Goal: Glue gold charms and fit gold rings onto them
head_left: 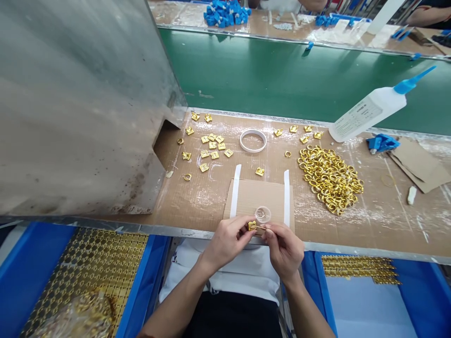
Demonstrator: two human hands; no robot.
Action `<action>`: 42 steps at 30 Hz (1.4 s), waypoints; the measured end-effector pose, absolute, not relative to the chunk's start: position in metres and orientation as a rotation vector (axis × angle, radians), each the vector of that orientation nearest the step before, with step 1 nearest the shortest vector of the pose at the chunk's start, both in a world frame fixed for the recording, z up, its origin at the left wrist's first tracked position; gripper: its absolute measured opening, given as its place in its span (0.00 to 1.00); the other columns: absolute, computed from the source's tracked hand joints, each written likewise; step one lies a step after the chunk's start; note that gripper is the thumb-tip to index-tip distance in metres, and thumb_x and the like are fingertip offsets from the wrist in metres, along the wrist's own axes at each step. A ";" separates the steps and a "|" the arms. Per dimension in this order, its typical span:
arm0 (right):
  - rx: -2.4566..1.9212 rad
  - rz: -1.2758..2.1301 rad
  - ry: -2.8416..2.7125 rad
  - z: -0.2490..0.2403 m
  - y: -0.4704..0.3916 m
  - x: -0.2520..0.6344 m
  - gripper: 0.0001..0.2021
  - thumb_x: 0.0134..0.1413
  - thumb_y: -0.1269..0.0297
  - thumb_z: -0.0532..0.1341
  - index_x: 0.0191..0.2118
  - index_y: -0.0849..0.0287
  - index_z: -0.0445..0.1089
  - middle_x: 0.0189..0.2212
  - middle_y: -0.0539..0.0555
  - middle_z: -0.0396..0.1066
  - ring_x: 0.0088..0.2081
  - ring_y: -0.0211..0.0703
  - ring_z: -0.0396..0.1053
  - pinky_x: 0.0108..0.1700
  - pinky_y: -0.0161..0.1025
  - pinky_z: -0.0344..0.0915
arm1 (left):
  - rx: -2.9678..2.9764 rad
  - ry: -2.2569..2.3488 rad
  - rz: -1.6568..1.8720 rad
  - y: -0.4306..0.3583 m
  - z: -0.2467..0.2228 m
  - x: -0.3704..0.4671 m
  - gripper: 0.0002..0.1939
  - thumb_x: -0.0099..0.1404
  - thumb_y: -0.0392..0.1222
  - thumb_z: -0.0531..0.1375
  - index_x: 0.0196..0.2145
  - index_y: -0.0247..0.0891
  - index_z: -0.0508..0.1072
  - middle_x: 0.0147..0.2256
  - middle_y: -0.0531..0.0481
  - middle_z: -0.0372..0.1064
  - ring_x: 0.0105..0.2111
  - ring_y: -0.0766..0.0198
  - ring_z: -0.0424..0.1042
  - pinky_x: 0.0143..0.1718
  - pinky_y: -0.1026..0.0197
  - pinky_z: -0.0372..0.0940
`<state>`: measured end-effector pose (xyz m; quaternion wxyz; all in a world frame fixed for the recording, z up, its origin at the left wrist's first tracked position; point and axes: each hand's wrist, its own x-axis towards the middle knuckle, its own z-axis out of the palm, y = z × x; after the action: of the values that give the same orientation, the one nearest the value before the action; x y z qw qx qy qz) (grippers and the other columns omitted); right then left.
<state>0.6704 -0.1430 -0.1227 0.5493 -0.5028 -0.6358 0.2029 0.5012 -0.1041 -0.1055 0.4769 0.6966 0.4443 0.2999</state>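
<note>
My left hand [230, 239] pinches a small square gold piece [252, 226] between thumb and fingers, just over the near edge of the bench. In my right hand [285, 249] is a thin stick [260, 227], its tip touching or very close to the gold piece. A small round clear dish [262, 214] sits right behind my fingers on a cardboard pad [260, 195]. White tape strips [286, 197] hold the pad down. One more square gold piece [260, 172] lies just past the pad.
A heap of gold rings [331, 178] lies right; loose square gold pieces [212, 145] lie left. Behind are a tape roll [252, 141], a tilted white bottle [368, 115] and a green belt [253, 70]. A metal housing [81, 108] blocks the left. Blue bins [141, 281] flank my lap.
</note>
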 end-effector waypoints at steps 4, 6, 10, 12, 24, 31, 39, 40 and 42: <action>-1.197 0.483 -1.515 -0.123 -0.143 0.671 0.09 0.63 0.76 0.60 0.43 0.56 0.73 0.33 0.54 0.78 0.34 0.42 0.78 0.35 0.36 0.77 | 1.688 1.089 0.722 -0.105 -0.106 0.501 0.13 0.68 0.37 0.59 0.49 0.36 0.76 0.33 0.48 0.78 0.27 0.67 0.73 0.26 0.68 0.67; -1.172 0.480 -1.533 -0.123 -0.143 0.672 0.09 0.63 0.76 0.60 0.43 0.56 0.73 0.34 0.54 0.78 0.35 0.42 0.78 0.34 0.35 0.76 | 1.687 1.093 0.724 -0.105 -0.106 0.501 0.13 0.68 0.37 0.59 0.49 0.36 0.76 0.33 0.48 0.78 0.27 0.67 0.73 0.27 0.68 0.68; -1.195 0.479 -1.507 -0.123 -0.143 0.671 0.09 0.63 0.77 0.60 0.43 0.56 0.72 0.34 0.53 0.77 0.34 0.41 0.77 0.34 0.34 0.75 | 1.701 1.090 0.734 -0.105 -0.105 0.501 0.13 0.67 0.36 0.59 0.48 0.35 0.76 0.33 0.48 0.77 0.27 0.66 0.73 0.28 0.67 0.69; -1.202 0.487 -1.500 -0.124 -0.143 0.670 0.09 0.63 0.77 0.60 0.43 0.56 0.72 0.34 0.53 0.77 0.35 0.41 0.77 0.34 0.34 0.75 | 1.700 1.084 0.737 -0.105 -0.105 0.501 0.12 0.67 0.35 0.59 0.48 0.35 0.76 0.32 0.49 0.77 0.27 0.67 0.73 0.28 0.67 0.68; -1.190 0.492 -1.501 -0.123 -0.144 0.669 0.08 0.63 0.76 0.60 0.43 0.56 0.73 0.34 0.54 0.78 0.33 0.40 0.77 0.32 0.33 0.75 | 1.687 1.089 0.740 -0.104 -0.107 0.501 0.13 0.66 0.36 0.59 0.48 0.36 0.76 0.32 0.49 0.77 0.26 0.67 0.73 0.24 0.69 0.66; -1.267 0.430 -1.307 -0.118 -0.138 0.676 0.05 0.66 0.72 0.60 0.40 0.57 0.73 0.27 0.51 0.74 0.30 0.42 0.75 0.32 0.37 0.73 | 1.661 1.095 0.772 -0.104 -0.107 0.501 0.13 0.67 0.39 0.59 0.47 0.35 0.77 0.29 0.50 0.76 0.23 0.69 0.69 0.23 0.69 0.65; -1.317 0.265 -1.537 -0.104 -0.118 0.680 0.06 0.64 0.72 0.62 0.36 0.57 0.74 0.30 0.52 0.72 0.31 0.39 0.71 0.32 0.35 0.70 | 1.654 1.098 0.765 -0.104 -0.106 0.501 0.13 0.66 0.38 0.59 0.47 0.35 0.78 0.28 0.50 0.75 0.23 0.69 0.68 0.22 0.70 0.64; -1.326 0.261 -1.548 -0.104 -0.118 0.679 0.06 0.64 0.72 0.62 0.36 0.57 0.75 0.30 0.52 0.71 0.31 0.39 0.71 0.32 0.35 0.70 | 1.655 1.099 0.760 -0.104 -0.106 0.501 0.13 0.66 0.38 0.59 0.47 0.36 0.78 0.28 0.50 0.75 0.23 0.69 0.69 0.22 0.70 0.64; -1.343 0.261 -1.561 -0.105 -0.118 0.677 0.06 0.65 0.72 0.61 0.36 0.57 0.75 0.30 0.52 0.71 0.31 0.39 0.71 0.32 0.35 0.70 | 1.653 1.098 0.754 -0.104 -0.105 0.501 0.13 0.66 0.38 0.59 0.46 0.36 0.78 0.28 0.51 0.75 0.24 0.69 0.69 0.23 0.70 0.64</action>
<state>0.6772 -0.1180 -0.1049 0.5082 -0.5572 -0.6477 0.1084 0.5010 -0.1039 -0.1054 0.4876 0.6800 0.4514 0.3100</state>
